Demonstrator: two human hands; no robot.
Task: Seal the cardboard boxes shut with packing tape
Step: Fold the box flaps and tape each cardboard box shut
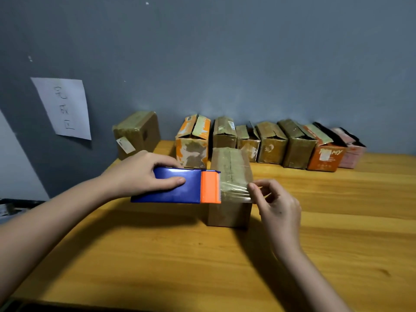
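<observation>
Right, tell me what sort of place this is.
Probably a small packing station, not a warehouse: a wooden table against a grey wall, a row of worn boxes with loose flaps along the back, and a handwritten sign taped up beside one box set apart.

Two bare forearms are in view. The left forearm [67,212] enters from the 8 o'clock edge; the right forearm [315,278] enters from the 5 o'clock edge. No sleeve covers either as far as the frame edge. Left hand [139,174] and right hand [279,206]: ungloved, short unpainted nails, no rings, no wristwear.
</observation>
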